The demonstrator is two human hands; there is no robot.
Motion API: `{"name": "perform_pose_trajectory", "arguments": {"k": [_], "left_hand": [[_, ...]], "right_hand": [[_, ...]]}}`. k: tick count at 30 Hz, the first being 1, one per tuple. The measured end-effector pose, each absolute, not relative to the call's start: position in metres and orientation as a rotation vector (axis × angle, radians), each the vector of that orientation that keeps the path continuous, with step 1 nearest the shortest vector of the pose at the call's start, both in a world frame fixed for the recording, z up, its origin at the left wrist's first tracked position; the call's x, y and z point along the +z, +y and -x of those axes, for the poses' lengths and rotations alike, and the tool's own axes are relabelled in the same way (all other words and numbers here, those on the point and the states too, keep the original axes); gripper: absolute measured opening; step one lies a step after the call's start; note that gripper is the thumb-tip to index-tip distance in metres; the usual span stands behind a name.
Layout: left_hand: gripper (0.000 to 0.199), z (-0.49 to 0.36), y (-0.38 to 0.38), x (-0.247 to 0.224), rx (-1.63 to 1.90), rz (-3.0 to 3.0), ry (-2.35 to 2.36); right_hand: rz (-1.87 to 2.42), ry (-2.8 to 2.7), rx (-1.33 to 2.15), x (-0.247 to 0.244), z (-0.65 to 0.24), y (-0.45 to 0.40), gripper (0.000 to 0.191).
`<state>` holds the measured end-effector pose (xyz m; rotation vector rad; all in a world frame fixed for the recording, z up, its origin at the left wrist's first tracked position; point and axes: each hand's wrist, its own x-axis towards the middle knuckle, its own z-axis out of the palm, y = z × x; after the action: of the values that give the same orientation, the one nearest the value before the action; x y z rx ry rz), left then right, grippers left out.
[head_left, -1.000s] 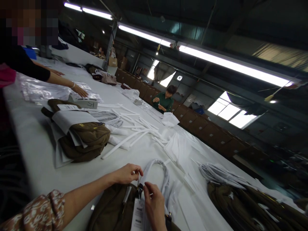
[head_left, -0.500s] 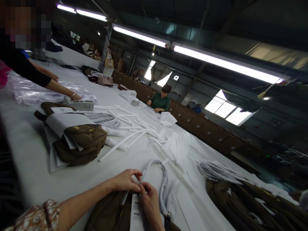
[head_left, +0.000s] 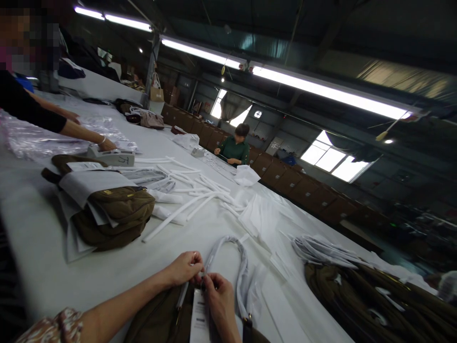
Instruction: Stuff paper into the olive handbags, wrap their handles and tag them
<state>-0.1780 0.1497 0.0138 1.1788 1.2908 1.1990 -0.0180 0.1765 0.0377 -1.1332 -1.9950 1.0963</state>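
A brown bag (head_left: 153, 317) lies at the bottom of the view, its handle (head_left: 243, 267) wrapped in pale material and arched upward. Both hands meet at the near end of that handle, above a white tag (head_left: 200, 317). My left hand (head_left: 186, 268) is closed, thumb and fingers pinched together. Close against it, my right hand (head_left: 218, 290) pinches too, just over the top of the tag. What lies between the fingertips is too small to make out.
Another brown bag with white paper (head_left: 114, 209) lies at the left, white strips (head_left: 185, 207) beyond it. Brown bags (head_left: 360, 295) are piled at the right. A person's hand (head_left: 107, 144) rests by a grey-white device (head_left: 119, 158); another person (head_left: 233, 147) sits across the table.
My left hand's fingers have curled in more tightly beside my right hand. The whole view has shifted slightly, and the other person's arm at the left appears further left.
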Motion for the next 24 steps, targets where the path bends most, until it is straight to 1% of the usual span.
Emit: {"name": "perform_pose_trajectory", "arguments": {"k": [3, 9, 14, 16, 19, 20, 22, 23, 24], "left_hand": [[0.034, 0.178, 0.151, 0.014, 1.198, -1.164, 1.27], [0.02, 0.177, 0.151, 0.016, 1.223, -1.153, 1.339], [0.02, 0.177, 0.147, 0.022, 1.285, -1.051, 1.284], [0.019, 0.178, 0.146, 0.026, 1.287, -1.004, 1.198], [0.019, 0.18, 0.145, 0.028, 1.277, -0.95, 1.09], [0.02, 0.18, 0.145, 0.028, 1.277, -0.93, 1.066], [0.021, 0.181, 0.148, 0.027, 1.272, -0.884, 1.021], [0.022, 0.182, 0.149, 0.026, 1.266, -0.859, 0.995], [0.023, 0.183, 0.15, 0.025, 1.26, -0.835, 0.966]], "right_hand": [[1.113, -2.008, 1.096, 0.037, 0.018, 0.176, 0.035], [1.114, -1.994, 1.077, 0.039, 0.017, 0.174, 0.034], [1.193, -1.908, 1.031, 0.033, 0.018, 0.177, 0.035], [1.154, -1.958, 1.059, 0.034, 0.013, 0.177, 0.036], [0.996, -2.134, 1.065, 0.047, -0.004, 0.174, 0.03], [0.904, -2.246, 1.046, 0.054, -0.011, 0.172, 0.034], [0.704, -2.523, 0.989, 0.069, -0.02, 0.167, 0.05], [0.634, -2.653, 0.95, 0.076, -0.021, 0.163, 0.056], [0.609, -2.747, 0.906, 0.08, -0.02, 0.16, 0.057]]}}
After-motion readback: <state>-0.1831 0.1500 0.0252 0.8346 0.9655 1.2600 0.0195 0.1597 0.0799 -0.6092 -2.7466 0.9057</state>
